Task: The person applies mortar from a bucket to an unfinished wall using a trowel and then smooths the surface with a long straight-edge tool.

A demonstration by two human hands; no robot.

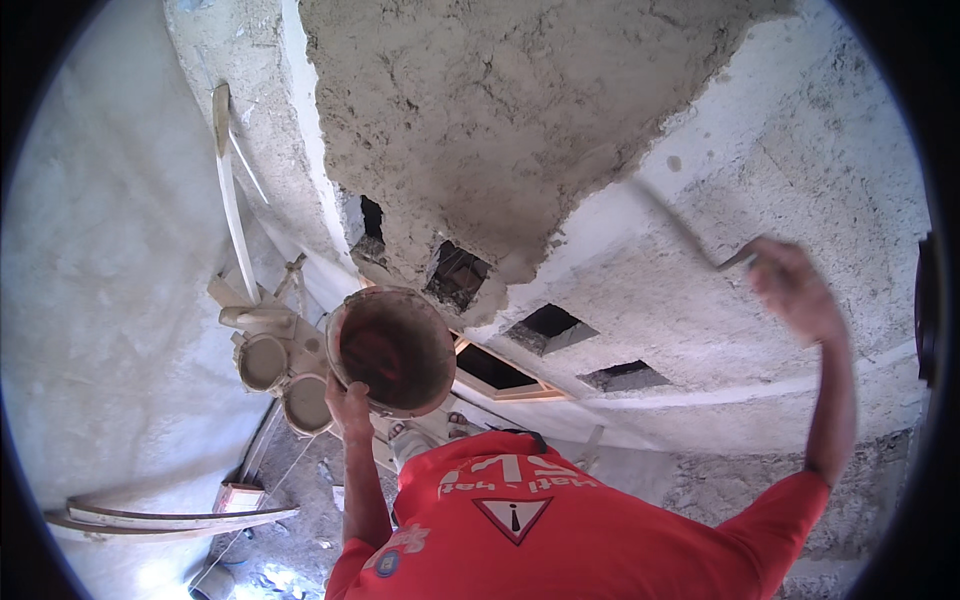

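Left hand grips rim of bucket, smeared inside; right hand, blurred, holds trowel; blade near edge of plaster; contact unclear.

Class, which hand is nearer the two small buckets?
Left. The left hand, gripping a bowl, is just right of the buckets; the right hand, holding a tool, is farther right.
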